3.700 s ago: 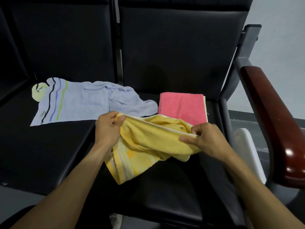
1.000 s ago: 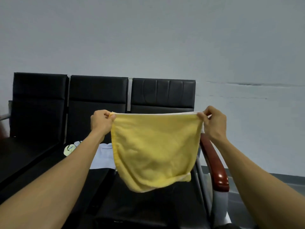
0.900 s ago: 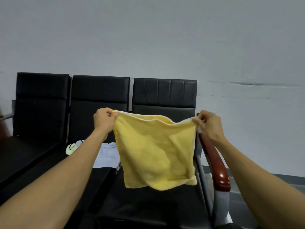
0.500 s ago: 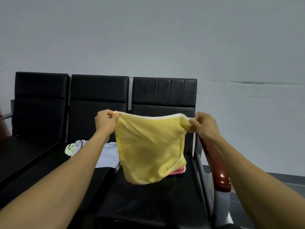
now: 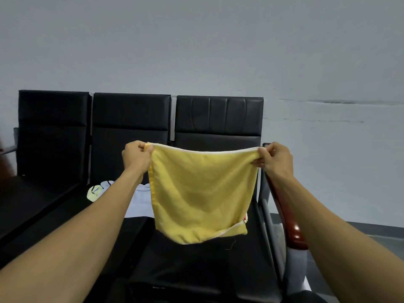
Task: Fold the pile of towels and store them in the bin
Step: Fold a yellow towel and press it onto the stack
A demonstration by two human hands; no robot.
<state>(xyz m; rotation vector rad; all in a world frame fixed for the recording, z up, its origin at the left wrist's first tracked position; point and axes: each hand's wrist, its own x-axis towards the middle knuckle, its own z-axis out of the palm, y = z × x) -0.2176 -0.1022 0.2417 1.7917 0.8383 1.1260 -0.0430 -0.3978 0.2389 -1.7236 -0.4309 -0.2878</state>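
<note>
A yellow towel [image 5: 201, 193] hangs spread in the air in front of me, above the right seat. My left hand [image 5: 136, 157] pinches its top left corner and my right hand [image 5: 274, 159] pinches its top right corner. The top edge sags slightly between them. A light blue towel [image 5: 140, 201] lies on the middle seat, partly hidden by my left forearm and the yellow towel. A sliver of the pink towel [image 5: 245, 219] peeks out at the yellow towel's lower right edge. No bin is clearly in view.
A row of three black seats [image 5: 131, 119] stands against a grey wall. A dark red armrest [image 5: 290, 224] closes off the right seat's right side. Something white [image 5: 297, 267] sits on the floor beyond the armrest.
My hands have moved apart over the last half second, spreading the yellow towel wider and pulling its top edge nearly straight. The towel now covers most of the pink towel behind it.
</note>
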